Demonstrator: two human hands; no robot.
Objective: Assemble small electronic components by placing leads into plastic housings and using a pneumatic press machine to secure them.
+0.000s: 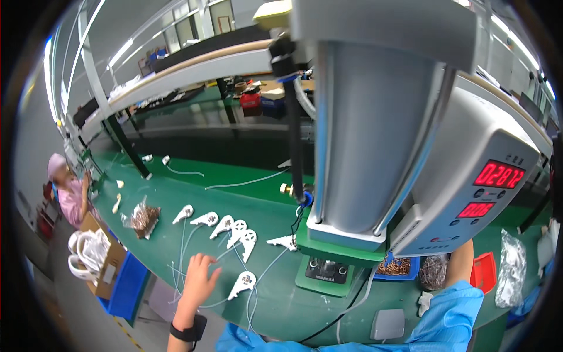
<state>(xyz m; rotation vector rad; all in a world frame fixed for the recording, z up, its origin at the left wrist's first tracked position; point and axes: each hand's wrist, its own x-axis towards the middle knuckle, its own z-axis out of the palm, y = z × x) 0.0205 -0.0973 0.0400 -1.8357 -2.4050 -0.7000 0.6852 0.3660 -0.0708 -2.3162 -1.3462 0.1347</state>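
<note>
Loosely spread, the left hand (201,280) hovers by a white part (242,284). The display box (460,176) hides the right hand; grip unclear.

Shows a lit row of five red digits on the upper display (499,175) of the white control box (457,182); shows a shorter row, three red digits, on the lower display (475,210); carries small printed captions around the buttons (479,193) and along the lower edge, too small to read.
</note>
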